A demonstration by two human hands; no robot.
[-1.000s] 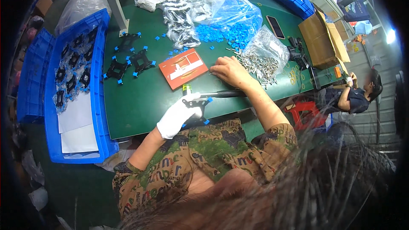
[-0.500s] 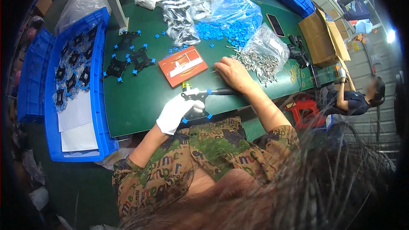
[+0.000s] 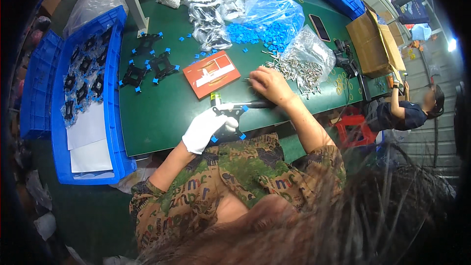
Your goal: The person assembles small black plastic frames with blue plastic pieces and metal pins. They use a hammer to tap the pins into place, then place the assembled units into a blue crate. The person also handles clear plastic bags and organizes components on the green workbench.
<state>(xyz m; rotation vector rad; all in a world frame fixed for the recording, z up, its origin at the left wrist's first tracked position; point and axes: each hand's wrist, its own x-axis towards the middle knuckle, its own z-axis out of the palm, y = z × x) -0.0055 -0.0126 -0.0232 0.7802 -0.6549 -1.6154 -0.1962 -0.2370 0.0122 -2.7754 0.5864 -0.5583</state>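
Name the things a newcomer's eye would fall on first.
Likely the small bright blue pieces heaped in and around a clear plastic bag on the green tabletop's far side. Then the flat red rectangular box, just beyond the white-gloved left hand holding a black, blue-tipped bracket.

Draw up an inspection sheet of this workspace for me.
Surface: green tabletop, busiest along its far side.
Job's things: black bracket with blue corners; metal screws; loose blue pieces.
Clutter: red box, phone, plastic bags.
Hands: left hand, white-gloved, grips the bracket; right hand, bare, near the screws, grip unclear.
Cables: none clearly seen.
Surroundings: blue crate holding wrapped brackets at left; another person and red stool at right.
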